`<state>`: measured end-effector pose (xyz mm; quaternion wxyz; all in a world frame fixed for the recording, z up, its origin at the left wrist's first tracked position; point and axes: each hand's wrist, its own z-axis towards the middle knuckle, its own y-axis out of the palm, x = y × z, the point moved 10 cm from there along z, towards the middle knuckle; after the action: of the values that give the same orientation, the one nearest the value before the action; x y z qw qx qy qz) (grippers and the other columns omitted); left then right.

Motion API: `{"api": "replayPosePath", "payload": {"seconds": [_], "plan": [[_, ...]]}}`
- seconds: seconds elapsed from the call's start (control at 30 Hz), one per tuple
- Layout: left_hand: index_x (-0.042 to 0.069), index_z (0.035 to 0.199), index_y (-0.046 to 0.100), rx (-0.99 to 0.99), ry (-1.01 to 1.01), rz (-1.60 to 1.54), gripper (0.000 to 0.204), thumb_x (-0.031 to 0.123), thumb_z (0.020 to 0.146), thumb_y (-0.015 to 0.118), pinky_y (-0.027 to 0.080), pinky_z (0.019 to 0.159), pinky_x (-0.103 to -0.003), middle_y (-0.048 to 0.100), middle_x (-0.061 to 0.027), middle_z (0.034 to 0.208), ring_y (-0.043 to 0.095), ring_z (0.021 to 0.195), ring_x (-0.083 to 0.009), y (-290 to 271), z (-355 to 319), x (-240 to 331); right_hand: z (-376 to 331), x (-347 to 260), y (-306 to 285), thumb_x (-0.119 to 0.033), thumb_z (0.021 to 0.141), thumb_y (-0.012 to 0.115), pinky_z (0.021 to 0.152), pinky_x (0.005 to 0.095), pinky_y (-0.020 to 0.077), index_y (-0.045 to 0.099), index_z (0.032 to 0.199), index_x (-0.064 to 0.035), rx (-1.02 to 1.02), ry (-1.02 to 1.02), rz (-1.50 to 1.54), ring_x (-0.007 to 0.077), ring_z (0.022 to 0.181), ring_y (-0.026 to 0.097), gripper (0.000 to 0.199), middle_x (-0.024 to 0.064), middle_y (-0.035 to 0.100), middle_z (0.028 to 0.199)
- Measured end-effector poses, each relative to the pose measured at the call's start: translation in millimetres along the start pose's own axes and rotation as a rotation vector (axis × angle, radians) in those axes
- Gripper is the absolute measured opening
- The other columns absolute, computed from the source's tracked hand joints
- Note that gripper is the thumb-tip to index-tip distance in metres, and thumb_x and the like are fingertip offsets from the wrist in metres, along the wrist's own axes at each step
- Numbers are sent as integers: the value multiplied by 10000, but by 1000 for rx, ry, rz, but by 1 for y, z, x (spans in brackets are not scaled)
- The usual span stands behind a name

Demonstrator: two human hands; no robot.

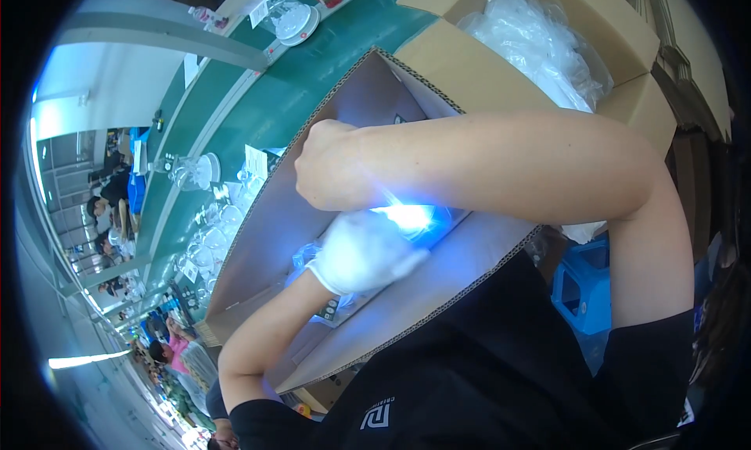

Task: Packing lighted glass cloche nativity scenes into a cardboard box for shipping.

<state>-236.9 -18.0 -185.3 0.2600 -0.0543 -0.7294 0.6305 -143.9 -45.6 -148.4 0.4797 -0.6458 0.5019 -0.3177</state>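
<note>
Both my hands are inside a deep cardboard box [258, 223] in front of me. My left hand [361, 254], in a white glove, is smeared by motion beside a glaring blue-white light [411, 218]; its finger positions are unclear. The glare hides what gives off the light. My right hand [332, 167] is bare and bent at the wrist above the glove. Its fingers are curled under, and anything in them is hidden. Clear, shiny packaged pieces [307, 254] lie deeper in the box, partly behind the glove.
A second open carton [446, 67] holds crumpled clear plastic bags [532, 47]. Several clear domes [207, 247] crowd the green bench [293, 98], with another dome on a white base [289, 20] farther off. A blue plastic stool [583, 286] stands at right. Other people sit far left.
</note>
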Motion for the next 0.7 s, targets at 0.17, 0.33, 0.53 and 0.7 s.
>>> {"api": "replayPosePath", "payload": {"seconds": [0.17, 0.33, 0.53, 0.7], "plan": [[29, 1075, 694, 283, -502, -206, 452, 353, 783, 811, 550, 778, -436, 720, -155, 964, 699, 857, -334, -6, -5, -61, -2, -7, -14, -160, 823, 694, 622, 408, 583, 774, 959, -68, 178, -40, 8, 293, 897, 742, 183, 116, 763, 954], [61, 1386, 537, 5, -510, -489, 619, 415, 907, 706, 358, 1126, -461, 558, -176, 1405, 497, 1320, -323, 71, 22, -79, 1, -8, -20, -151, 823, 676, 646, 405, 583, 768, 938, -55, 207, -39, 32, 278, 883, 744, 176, 115, 761, 923], [79, 1434, 509, 38, -470, -384, 607, 334, 921, 711, 374, 1133, -416, 556, -135, 1431, 513, 1307, -282, 88, 20, -90, -1, -6, -16, -145, 830, 667, 663, 411, 585, 765, 931, -55, 216, -12, 20, 269, 883, 744, 167, 111, 763, 933], [80, 1157, 711, -28, -510, -824, 423, 45, 747, 814, 498, 989, -385, 703, -103, 1135, 662, 1076, -232, 61, -16, -77, -5, 2, -13, -200, 856, 662, 695, 424, 581, 764, 934, -48, 173, -4, 102, 303, 878, 738, 198, 143, 756, 924]]}}
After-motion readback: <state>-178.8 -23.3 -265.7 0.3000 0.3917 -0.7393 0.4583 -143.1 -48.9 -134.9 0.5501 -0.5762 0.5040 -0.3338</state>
